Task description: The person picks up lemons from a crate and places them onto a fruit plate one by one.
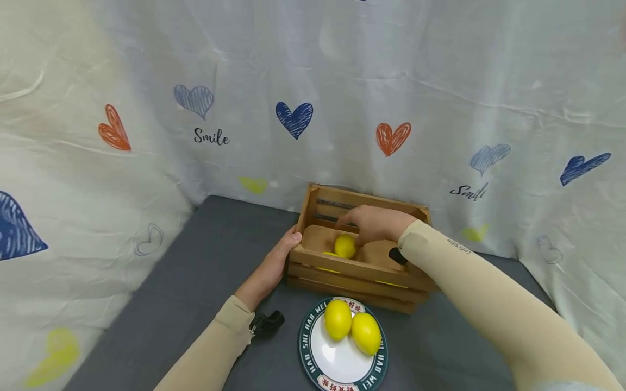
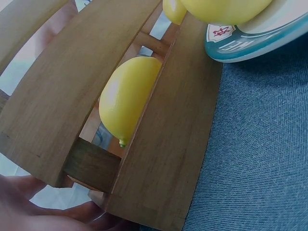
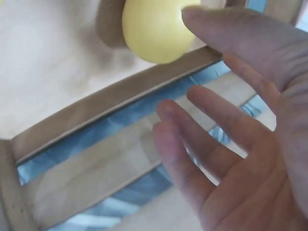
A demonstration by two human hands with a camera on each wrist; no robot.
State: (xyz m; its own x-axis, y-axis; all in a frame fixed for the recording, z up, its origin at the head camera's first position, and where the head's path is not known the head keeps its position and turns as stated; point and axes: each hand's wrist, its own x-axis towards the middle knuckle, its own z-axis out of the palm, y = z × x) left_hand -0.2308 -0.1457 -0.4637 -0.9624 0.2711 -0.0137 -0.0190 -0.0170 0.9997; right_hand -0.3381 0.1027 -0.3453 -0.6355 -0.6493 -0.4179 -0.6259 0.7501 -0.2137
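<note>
A slatted wooden crate (image 1: 362, 274) stands at the back of the grey surface. My left hand (image 1: 274, 263) grips its left end, the thumb over the top edge; in the left wrist view its fingers reach around the crate's corner. Inside the crate, my right hand (image 1: 379, 224) hovers with fingers spread, beside a lemon (image 1: 345, 246). From the right wrist, the thumb overlaps the edge of a lemon (image 3: 156, 31); whether it touches cannot be told. Another lemon (image 2: 127, 98) shows between the front slats, the rest of it hidden.
In front of the crate sits a white plate (image 1: 330, 355) with a green lettered rim, bearing two lemons (image 1: 338, 320). Brown lining (image 1: 320, 239) lies inside the crate. Behind everything hangs a pale curtain (image 1: 342, 65) printed with hearts.
</note>
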